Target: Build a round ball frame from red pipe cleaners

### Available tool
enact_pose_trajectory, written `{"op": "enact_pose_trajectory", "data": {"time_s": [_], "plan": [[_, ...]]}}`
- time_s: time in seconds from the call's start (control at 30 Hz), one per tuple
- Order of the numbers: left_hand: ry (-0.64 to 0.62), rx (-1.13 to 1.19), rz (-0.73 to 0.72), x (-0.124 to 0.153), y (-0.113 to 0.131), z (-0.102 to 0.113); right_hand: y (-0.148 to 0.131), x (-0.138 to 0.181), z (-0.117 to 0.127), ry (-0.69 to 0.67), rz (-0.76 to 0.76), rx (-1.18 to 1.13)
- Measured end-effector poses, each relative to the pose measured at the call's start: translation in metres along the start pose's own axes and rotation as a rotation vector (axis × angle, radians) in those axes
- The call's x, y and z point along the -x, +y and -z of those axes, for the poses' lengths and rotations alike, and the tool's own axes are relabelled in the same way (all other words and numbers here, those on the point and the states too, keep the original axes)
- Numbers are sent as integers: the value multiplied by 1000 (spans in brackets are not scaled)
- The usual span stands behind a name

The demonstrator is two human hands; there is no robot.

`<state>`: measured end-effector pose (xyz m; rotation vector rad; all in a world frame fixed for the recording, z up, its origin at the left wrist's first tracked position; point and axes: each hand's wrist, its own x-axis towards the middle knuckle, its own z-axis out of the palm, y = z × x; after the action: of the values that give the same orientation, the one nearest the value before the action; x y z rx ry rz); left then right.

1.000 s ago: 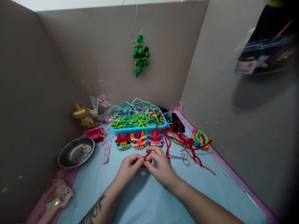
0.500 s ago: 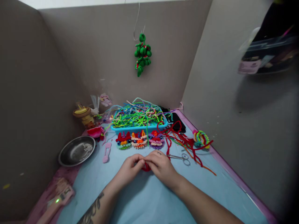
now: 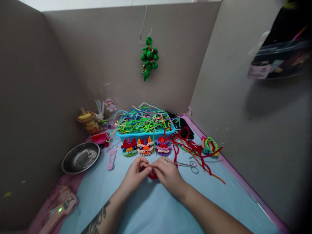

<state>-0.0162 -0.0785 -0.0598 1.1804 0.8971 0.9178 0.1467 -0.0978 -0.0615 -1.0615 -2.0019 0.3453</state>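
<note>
My left hand [image 3: 137,171] and my right hand [image 3: 167,174] meet at the middle of the table, fingertips pinched close together. Between them they hold a piece of red pipe cleaner [image 3: 152,175], mostly covered by the fingers; its full shape is hidden. Just beyond the hands stand three colourful animal heads of pipe cleaner: one red and green [image 3: 129,147], one orange and cream [image 3: 145,146], one purple and red [image 3: 163,146]. To the right of my right hand lie scissors [image 3: 187,165] and a tangle of loose red and orange pipe cleaners [image 3: 195,148].
Behind the heads is a blue basket [image 3: 136,134] heaped with pipe cleaners. At left are a metal bowl [image 3: 73,159] with small white bits, a pink clip [image 3: 111,159] and a pink glue gun [image 3: 65,206]. A green ornament [image 3: 149,58] hangs from a wire; grey partitions surround the table.
My left index finger has lifted and bent slightly. Both hands stay in place around the red piece, and the view has tilted up a little.
</note>
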Motion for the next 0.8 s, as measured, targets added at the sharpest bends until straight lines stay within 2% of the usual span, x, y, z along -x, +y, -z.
{"op": "enact_pose_trajectory", "data": {"time_s": [0.2,0.5,0.8], "plan": [[-28,-28,-35,2,3,1,-2,1,1,-7,11,-26],[52,-214,-114,6,8,-2,-3,-1,0,-12,8,27],[67,-439,-205,7,4,-1,0,1,-4,-58,-54,67]]}}
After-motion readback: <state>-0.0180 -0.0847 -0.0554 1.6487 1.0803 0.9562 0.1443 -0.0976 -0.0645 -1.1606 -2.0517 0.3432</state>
